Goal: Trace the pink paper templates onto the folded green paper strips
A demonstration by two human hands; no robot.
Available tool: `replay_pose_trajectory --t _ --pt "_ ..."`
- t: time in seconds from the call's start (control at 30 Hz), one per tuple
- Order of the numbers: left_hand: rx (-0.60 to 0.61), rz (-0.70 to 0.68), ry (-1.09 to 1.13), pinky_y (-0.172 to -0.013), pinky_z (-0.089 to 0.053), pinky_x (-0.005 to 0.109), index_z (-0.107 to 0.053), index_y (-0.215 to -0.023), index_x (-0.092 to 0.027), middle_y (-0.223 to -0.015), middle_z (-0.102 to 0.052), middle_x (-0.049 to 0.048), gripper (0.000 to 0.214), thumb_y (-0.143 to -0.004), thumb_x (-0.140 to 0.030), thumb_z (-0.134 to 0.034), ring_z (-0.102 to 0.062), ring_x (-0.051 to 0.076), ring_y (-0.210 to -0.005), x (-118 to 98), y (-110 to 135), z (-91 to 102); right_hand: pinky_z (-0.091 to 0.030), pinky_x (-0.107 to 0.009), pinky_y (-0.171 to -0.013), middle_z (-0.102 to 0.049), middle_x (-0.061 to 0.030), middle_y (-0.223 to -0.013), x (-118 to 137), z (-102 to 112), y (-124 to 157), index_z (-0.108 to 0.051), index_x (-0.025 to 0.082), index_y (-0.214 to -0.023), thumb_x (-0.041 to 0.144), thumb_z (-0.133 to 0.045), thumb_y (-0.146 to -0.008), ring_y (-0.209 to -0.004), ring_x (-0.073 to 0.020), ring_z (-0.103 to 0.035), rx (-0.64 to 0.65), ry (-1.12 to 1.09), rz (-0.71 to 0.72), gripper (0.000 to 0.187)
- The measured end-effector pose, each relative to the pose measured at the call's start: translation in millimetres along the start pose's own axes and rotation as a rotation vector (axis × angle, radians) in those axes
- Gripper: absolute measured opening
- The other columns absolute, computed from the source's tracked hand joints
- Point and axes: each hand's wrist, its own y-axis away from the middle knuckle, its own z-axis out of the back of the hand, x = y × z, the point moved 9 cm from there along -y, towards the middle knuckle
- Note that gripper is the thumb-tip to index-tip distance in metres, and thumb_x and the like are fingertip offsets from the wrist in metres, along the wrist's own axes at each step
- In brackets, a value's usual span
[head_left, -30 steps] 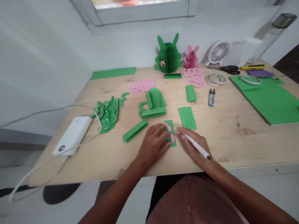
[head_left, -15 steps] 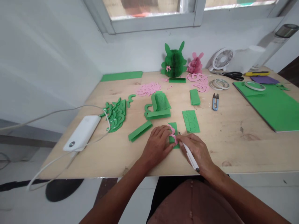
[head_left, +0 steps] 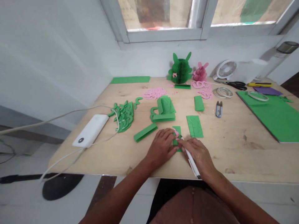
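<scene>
My left hand (head_left: 162, 145) rests on a small green paper piece (head_left: 177, 128), its fingertips and thumb pressing a pink paper cutout (head_left: 176, 133) with a curvy edge against it. In my right hand (head_left: 196, 152) is a white pen (head_left: 192, 162) with dark ends, slanted, its tip at the cutout's right edge. Fingers of both hands hide much of the cutout and the green piece. Just right of them lies a green paper rectangle (head_left: 195, 126) with pencil-like outlines. Beyond my hands sit folded green papers (head_left: 164, 109) and a folded green strip (head_left: 145, 132).
To the left are stacked green cutouts (head_left: 125, 116) and a white power bank (head_left: 90, 130) with a cable (head_left: 70, 110). Pink scraps (head_left: 155, 93), a green paper figure (head_left: 181, 70), thread snips (head_left: 219, 109), tape rolls (head_left: 223, 92) and a green sheet (head_left: 275, 116) lie farther off.
The view has shifted, so the table's things appear slightly farther right and lower. Less of the pink cutout shows between my hands. Both hands keep their hold.
</scene>
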Motion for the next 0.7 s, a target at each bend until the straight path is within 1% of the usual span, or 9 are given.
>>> replay_pose_trajectory --t 0.1,0.3,0.5,0.6,0.7 --pt "0.004 0.004 0.0 -0.104 -0.039 0.047 -0.056 -0.104 -0.021 -0.124 -0.06 0.0095 0.024 -0.082 -0.027 -0.065 -0.05 0.027 -0.125 0.3 -0.2 -0.3 -0.052 -0.033 -0.068 -0.07 -0.0077 -0.083 0.7 1.9 -0.2 -0.063 0.022 -0.121 0.013 -0.048 -0.092 -0.077 -0.0219 -0.063 -0.011 0.032 -0.004 0.034" --pt "0.02 0.002 -0.039 -0.104 -0.04 0.046 -0.055 -0.105 -0.02 -0.124 -0.059 0.0094 0.027 -0.082 -0.028 -0.066 -0.05 0.026 -0.124 0.4 -0.8 -1.6 -0.052 -0.034 -0.069 -0.07 -0.0083 -0.084 3.0 1.1 0.0 -0.063 0.02 -0.121 0.015 -0.044 -0.094 -0.079 -0.0225 -0.063 0.003 0.036 0.006 0.033" --pt "0.016 0.02 -0.004 -0.104 -0.039 0.047 -0.053 -0.105 -0.02 -0.124 -0.059 0.0096 0.029 -0.08 -0.026 -0.068 -0.05 0.028 -0.124 0.7 -1.3 0.3 -0.051 -0.035 -0.071 -0.069 -0.0078 -0.082 5.6 -0.5 0.0 -0.056 0.02 -0.13 0.016 -0.041 -0.096 -0.079 -0.0227 -0.062 0.013 0.034 0.023 0.037" --pt "0.002 0.038 0.047 -0.102 -0.042 0.047 -0.051 -0.108 -0.021 -0.12 -0.061 0.009 0.035 -0.079 -0.023 -0.068 -0.053 0.027 -0.12 1.7 -1.9 3.9 -0.051 -0.036 -0.071 -0.069 -0.0073 -0.083 8.1 0.7 -0.5 -0.053 0.021 -0.133 0.016 -0.042 -0.096 -0.08 -0.0231 -0.062 0.015 0.031 0.032 0.039" --pt "-0.005 0.051 0.093 -0.1 -0.044 0.046 -0.048 -0.113 -0.023 -0.119 -0.06 0.0076 0.04 -0.078 -0.02 -0.066 -0.054 0.026 -0.117 4.0 -2.9 7.7 -0.051 -0.037 -0.07 -0.07 -0.0079 -0.086 11.1 2.4 -1.1 -0.052 0.02 -0.134 0.014 -0.043 -0.096 -0.081 -0.0242 -0.062 0.013 0.021 0.045 0.04"
